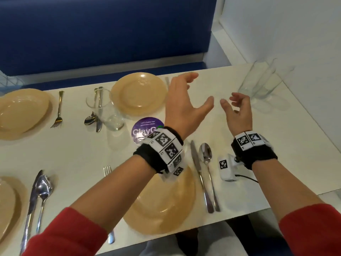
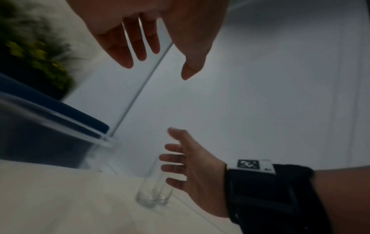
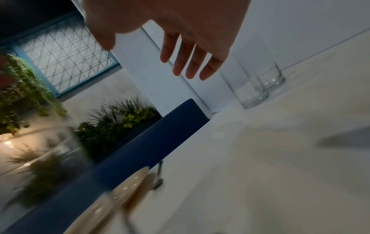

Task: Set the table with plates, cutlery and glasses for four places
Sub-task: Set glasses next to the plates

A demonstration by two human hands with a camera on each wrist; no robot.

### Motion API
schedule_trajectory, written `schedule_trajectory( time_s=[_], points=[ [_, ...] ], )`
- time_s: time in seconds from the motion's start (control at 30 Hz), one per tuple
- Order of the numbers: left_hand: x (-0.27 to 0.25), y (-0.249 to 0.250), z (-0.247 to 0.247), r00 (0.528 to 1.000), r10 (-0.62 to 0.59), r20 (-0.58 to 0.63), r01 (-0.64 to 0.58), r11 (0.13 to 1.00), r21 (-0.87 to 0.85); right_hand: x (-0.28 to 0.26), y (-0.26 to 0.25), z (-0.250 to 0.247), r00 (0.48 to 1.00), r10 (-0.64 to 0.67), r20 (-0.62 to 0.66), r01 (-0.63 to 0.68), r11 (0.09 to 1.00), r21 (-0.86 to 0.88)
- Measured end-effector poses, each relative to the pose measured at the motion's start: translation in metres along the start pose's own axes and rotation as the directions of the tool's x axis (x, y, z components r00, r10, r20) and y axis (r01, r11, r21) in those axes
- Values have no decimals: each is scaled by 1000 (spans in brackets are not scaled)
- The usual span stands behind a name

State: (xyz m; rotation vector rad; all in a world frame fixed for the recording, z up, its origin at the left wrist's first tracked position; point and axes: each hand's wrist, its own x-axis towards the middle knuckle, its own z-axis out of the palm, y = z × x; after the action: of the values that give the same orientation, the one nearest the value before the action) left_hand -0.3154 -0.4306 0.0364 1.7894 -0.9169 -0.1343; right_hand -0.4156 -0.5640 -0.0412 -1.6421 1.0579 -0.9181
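Note:
Four tan plates lie on the white table (image 1: 258, 145): far left (image 1: 24, 111), far centre (image 1: 138, 93), near left (image 1: 5, 206) and near centre (image 1: 166, 204). Beside the far centre plate stands one clear glass (image 1: 110, 111). Two more glasses (image 1: 258, 84) stand together at the far right corner, also seen in the left wrist view as glasses (image 2: 154, 194) and in the right wrist view as glasses (image 3: 258, 88). My left hand (image 1: 197, 89) (image 2: 160, 66) and my right hand (image 1: 228, 102) (image 3: 148, 57) hover above the table short of those glasses. Both have spread fingers and hold nothing.
Cutlery lies at the places: a fork (image 1: 59, 109), a spoon and knife (image 1: 94, 115), a near knife (image 1: 201, 176) with a spoon (image 1: 208, 163), another fork (image 1: 107, 170). A purple round sticker (image 1: 145, 128) marks the table's middle. A blue bench (image 1: 110, 34) runs behind, a white wall (image 1: 295, 24) to the right.

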Motion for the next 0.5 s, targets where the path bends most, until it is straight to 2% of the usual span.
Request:
schedule_trajectory(
  time_s=[0.1,0.2,0.37,0.5],
  points=[
    [17,14,70,987,21,161,-21,1000,-1,39,26,-45,997,67,-29,-70,991,-112],
    [41,10,148,959,-85,270,82,996,24,85,52,-99,986,155,-58,-164,965,-205],
    [93,-6,250,897,-325,299,334,942,22,174,85,-160,962,262,-74,-272,915,-297],
    [116,-25,294,872,-376,314,374,925,69,227,96,-161,939,342,30,-324,913,-249]
  ],
)
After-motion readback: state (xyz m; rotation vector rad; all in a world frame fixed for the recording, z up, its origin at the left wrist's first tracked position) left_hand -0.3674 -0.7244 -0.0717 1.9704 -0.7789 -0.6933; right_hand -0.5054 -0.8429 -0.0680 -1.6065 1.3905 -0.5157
